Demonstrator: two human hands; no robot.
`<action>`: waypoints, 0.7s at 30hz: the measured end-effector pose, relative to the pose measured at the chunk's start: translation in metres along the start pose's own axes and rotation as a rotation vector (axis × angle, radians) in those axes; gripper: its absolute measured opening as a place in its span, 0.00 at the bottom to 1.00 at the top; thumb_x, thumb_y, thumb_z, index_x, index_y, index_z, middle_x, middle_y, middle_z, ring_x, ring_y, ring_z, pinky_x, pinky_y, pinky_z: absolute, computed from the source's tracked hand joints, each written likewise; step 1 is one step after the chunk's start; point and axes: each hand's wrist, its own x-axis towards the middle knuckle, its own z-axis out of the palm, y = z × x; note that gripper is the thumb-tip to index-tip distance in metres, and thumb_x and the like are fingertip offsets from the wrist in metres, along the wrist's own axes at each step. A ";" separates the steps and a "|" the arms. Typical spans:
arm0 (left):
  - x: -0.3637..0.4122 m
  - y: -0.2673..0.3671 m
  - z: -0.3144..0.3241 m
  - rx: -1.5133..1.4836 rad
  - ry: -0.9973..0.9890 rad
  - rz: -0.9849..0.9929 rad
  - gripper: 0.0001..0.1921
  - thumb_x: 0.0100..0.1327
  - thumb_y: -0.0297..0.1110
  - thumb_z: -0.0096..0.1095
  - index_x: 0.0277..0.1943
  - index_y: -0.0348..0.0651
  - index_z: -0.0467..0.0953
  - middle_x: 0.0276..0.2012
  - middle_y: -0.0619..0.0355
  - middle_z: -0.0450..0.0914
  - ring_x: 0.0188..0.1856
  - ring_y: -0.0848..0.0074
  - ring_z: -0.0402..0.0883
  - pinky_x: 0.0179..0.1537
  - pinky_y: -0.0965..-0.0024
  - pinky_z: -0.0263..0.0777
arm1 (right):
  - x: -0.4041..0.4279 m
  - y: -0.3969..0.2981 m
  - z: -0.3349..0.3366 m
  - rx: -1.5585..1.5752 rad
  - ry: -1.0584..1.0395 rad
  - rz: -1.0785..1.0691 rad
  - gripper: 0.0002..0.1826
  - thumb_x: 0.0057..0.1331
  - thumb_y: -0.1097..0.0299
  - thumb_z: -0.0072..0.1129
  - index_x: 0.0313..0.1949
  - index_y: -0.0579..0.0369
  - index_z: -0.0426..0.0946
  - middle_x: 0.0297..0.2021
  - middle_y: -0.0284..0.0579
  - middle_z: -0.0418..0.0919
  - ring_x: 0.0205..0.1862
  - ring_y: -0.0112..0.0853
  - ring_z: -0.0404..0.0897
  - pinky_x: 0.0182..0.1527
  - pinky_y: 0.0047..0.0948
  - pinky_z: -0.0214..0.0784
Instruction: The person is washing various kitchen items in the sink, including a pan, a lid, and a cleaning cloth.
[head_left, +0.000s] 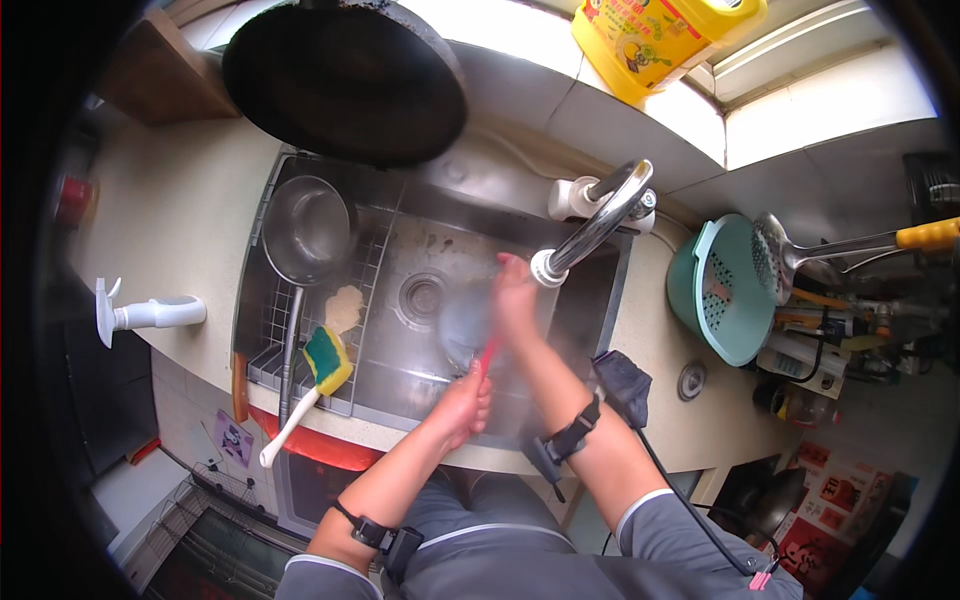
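Observation:
Over the sink (390, 352), my left hand (466, 405) grips the lower end of a thin red edge or handle (489, 356). This red part borders a pale, see-through round item (465, 322), blurred, perhaps a bowl or lid. My right hand (514, 300) is against the upper part of the same item, just left of the tap spout (551, 268). Its fingers are blurred and partly hidden, so its grip is unclear. Behind the item, the sink drain (421, 298) shows to the left.
On a wire rack (367, 300) left in the sink lie a steel saucepan (306, 229), a handled sponge (328, 361) and a beige scrubber (344, 309). A black wok (345, 82) looms behind. A white spray bottle (154, 311) lies left; a teal colander (686, 289) stands right.

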 end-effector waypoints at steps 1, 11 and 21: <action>0.007 -0.001 0.004 0.001 0.072 0.118 0.12 0.75 0.45 0.37 0.39 0.51 0.65 0.22 0.69 0.61 0.18 0.85 0.54 0.17 0.80 0.49 | -0.005 0.001 0.002 -0.160 -0.030 -0.243 0.18 0.73 0.55 0.40 0.48 0.56 0.69 0.23 0.32 0.68 0.22 0.21 0.65 0.26 0.22 0.59; -0.008 -0.003 0.023 -0.025 0.055 0.072 0.14 0.75 0.47 0.37 0.36 0.51 0.64 0.18 0.71 0.54 0.16 0.86 0.49 0.17 0.80 0.44 | 0.015 -0.022 -0.011 0.054 0.053 -0.078 0.12 0.74 0.62 0.39 0.40 0.56 0.68 0.22 0.34 0.70 0.18 0.21 0.67 0.19 0.21 0.59; 0.057 0.036 -0.020 -0.024 0.292 0.444 0.14 0.71 0.48 0.48 0.35 0.48 0.67 0.21 0.66 0.66 0.15 0.85 0.57 0.14 0.81 0.49 | -0.049 -0.031 -0.030 -0.196 -0.255 -0.144 0.12 0.70 0.61 0.50 0.37 0.59 0.73 0.27 0.39 0.75 0.25 0.24 0.76 0.27 0.25 0.71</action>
